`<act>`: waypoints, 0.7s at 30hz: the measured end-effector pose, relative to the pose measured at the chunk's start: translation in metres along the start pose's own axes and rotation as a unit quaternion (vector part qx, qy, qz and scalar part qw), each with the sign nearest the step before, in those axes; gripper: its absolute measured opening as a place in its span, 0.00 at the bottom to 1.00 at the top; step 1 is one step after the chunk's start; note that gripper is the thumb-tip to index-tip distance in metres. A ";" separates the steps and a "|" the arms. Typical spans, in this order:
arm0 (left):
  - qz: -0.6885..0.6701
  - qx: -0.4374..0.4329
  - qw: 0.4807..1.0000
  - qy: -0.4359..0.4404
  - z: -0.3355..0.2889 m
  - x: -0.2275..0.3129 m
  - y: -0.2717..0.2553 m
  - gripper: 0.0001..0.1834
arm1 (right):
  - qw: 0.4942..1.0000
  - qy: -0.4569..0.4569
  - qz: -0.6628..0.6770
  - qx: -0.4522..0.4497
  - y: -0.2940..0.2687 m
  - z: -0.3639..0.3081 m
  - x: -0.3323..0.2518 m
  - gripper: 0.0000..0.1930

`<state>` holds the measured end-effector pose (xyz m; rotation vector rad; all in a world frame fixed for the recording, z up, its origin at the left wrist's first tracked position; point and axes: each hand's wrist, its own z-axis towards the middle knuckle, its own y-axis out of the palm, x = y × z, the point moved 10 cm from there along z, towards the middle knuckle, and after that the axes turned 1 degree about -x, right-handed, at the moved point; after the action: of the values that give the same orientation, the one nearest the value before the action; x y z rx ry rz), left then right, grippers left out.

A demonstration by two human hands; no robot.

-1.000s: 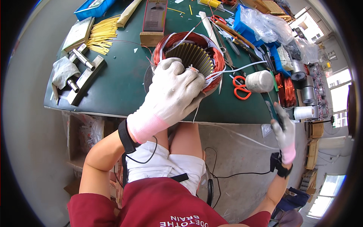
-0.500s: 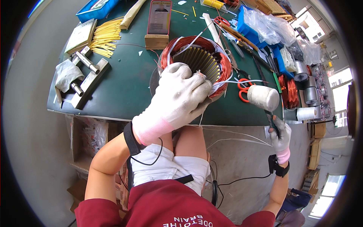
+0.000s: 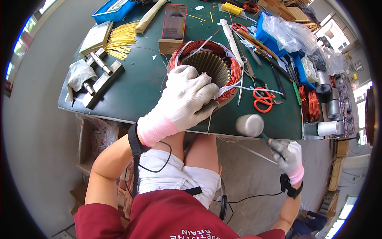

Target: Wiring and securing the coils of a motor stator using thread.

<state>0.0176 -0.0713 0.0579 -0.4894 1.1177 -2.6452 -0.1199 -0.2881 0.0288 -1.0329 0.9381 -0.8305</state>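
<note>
Copper-wound stator (image 3: 211,65) stands on the desk (image 3: 145,95), probably heavy, its windings (image 3: 236,73) easily nicked: take hold beneath them. Left hand (image 3: 182,99) curls over its near side, grip unclear; right hand (image 3: 288,156) grips the mallet (image 3: 250,126) by its handle (image 3: 264,138).

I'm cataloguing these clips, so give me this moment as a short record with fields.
left hand: gloved, at the near rim of the copper-wound ring; grip unclear
right hand: gloved, gripping the mallet by its handle
mallet: pale-headed, apart from the ring
surface: green table
right of ring: red-handled scissors
beyond ring: phone on wooden stand
upper left: yellow strips
</note>
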 end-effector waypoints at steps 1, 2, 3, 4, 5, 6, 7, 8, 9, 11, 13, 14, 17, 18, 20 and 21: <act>-0.002 0.009 1.000 0.003 0.001 0.001 0.001 0.19 | 1.000 -0.020 -0.012 -0.005 -0.011 0.010 -0.021 0.21; 0.000 0.016 1.000 0.004 -0.001 0.001 -0.002 0.19 | 0.999 -0.043 -0.020 -0.008 -0.024 0.025 -0.040 0.21; 0.004 0.009 1.000 0.008 -0.004 0.001 -0.003 0.19 | 0.998 -0.052 -0.031 0.012 -0.044 0.042 -0.052 0.20; 0.011 0.010 1.000 0.001 -0.004 0.000 -0.002 0.19 | 0.997 -0.055 -0.050 0.031 -0.060 0.052 -0.059 0.20; 0.018 0.012 1.000 -0.007 -0.004 -0.001 -0.002 0.19 | 0.988 -0.073 -0.030 0.135 -0.083 0.046 -0.055 0.19; 0.021 0.015 1.000 -0.008 -0.003 0.001 -0.002 0.19 | 0.980 -0.005 0.129 0.149 -0.089 0.042 -0.039 0.14; 0.021 0.018 1.000 -0.008 -0.003 0.001 -0.002 0.19 | 0.972 0.045 0.154 0.172 -0.092 0.042 -0.034 0.14; 0.021 0.022 0.999 -0.010 -0.004 0.000 -0.003 0.20 | 0.960 0.094 0.180 0.193 -0.096 0.047 -0.032 0.15; 0.016 0.019 1.000 -0.010 -0.003 0.001 -0.001 0.20 | 0.995 -0.040 0.009 0.092 -0.080 0.062 -0.051 0.19; 0.008 0.021 1.000 -0.010 -0.003 0.002 0.001 0.20 | 0.997 -0.048 -0.056 -0.004 -0.043 0.068 -0.061 0.24; 0.003 0.031 1.000 -0.003 -0.006 0.001 -0.001 0.20 | 0.999 -0.022 -0.035 0.002 -0.027 0.045 -0.047 0.24; 0.002 0.030 1.000 -0.007 -0.006 0.000 -0.002 0.20 | 0.999 -0.011 -0.041 -0.002 -0.018 0.033 -0.040 0.24; -0.005 0.038 0.999 0.015 -0.003 0.001 -0.009 0.21 | 0.995 0.100 -0.002 0.003 0.013 -0.033 0.026 0.23; -0.005 0.037 0.999 0.015 -0.002 -0.001 -0.007 0.21 | 0.986 0.163 0.026 0.034 0.019 -0.052 0.058 0.22; -0.015 0.004 1.000 0.019 0.000 -0.003 -0.003 0.21 | 0.969 0.232 0.066 0.054 0.026 -0.067 0.109 0.22; -0.002 0.003 1.000 0.018 -0.002 -0.004 -0.005 0.20 | 0.946 0.298 0.109 0.071 0.029 -0.073 0.137 0.23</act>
<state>0.0201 -0.0651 0.0590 -0.4456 1.1189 -2.6699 -0.1321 -0.4262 -0.0472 -0.5366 1.4507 -1.0268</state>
